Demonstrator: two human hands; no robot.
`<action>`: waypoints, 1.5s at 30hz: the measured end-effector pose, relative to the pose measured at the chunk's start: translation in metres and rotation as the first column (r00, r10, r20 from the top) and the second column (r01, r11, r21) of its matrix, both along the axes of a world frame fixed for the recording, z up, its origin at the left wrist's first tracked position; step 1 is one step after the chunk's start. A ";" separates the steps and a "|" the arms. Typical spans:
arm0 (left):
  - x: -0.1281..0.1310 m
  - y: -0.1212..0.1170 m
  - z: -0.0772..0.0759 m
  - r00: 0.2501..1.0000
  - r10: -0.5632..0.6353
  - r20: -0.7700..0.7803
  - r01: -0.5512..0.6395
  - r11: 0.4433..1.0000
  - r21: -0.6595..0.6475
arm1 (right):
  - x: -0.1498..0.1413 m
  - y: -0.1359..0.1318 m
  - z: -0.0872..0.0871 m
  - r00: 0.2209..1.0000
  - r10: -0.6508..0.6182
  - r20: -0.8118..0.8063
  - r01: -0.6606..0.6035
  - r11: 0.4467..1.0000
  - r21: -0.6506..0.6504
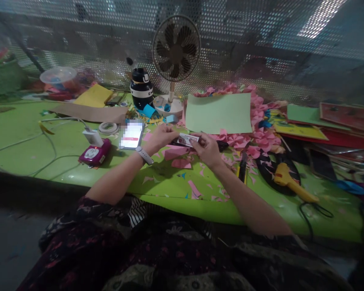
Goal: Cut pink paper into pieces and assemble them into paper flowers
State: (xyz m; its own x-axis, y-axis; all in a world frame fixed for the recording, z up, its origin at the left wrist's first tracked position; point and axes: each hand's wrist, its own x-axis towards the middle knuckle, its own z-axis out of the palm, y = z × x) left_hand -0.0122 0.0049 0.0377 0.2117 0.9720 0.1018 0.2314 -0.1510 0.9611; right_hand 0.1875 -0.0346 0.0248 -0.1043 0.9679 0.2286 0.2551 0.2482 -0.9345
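A small flat white packet [185,139] with dark and red print sits between the fingers of my right hand [208,150], thumb across its face. At the packet's left end, the fingers of my left hand [161,137] are pinched together; what they grip is too small to make out. A pale watch [144,156] is on my left wrist. Below both hands lie pink paper scraps [181,163] on the green tabletop [164,188]. Close by on the left is a lit phone [132,134], and a black-handled cutter [242,165] lies right of my right hand.
Behind stand a fan [176,48] and a black bottle [141,91]. A pale green sheet [218,113] rests among pink paper pieces [257,117]. A yellow glue gun [291,182] lies right; a purple socket block [95,153], tape roll [108,128] and cables are left.
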 end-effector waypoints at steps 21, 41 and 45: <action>0.006 -0.004 0.005 0.960 -0.095 0.262 0.146 0.972 -0.185 | 0.007 0.013 -0.002 0.921 0.080 -0.382 -0.155 0.973 -0.170; 0.009 -0.014 0.008 0.927 -0.168 0.335 0.141 0.985 0.102 | 0.001 0.009 0.009 0.841 -0.054 -0.539 -0.165 0.922 -0.350; 0.007 -0.016 0.009 0.941 -0.157 0.300 0.097 0.974 0.206 | 0.000 0.007 0.010 0.849 0.003 -0.528 -0.214 0.916 -0.339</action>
State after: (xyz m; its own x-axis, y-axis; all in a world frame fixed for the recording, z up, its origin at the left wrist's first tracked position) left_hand -0.0050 -0.0114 0.0468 0.2606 0.8963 0.3589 -0.1086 -0.3421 0.9334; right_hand 0.1871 -0.0273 0.0352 -0.1860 0.9779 -0.0953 -0.2872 -0.1468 -0.9466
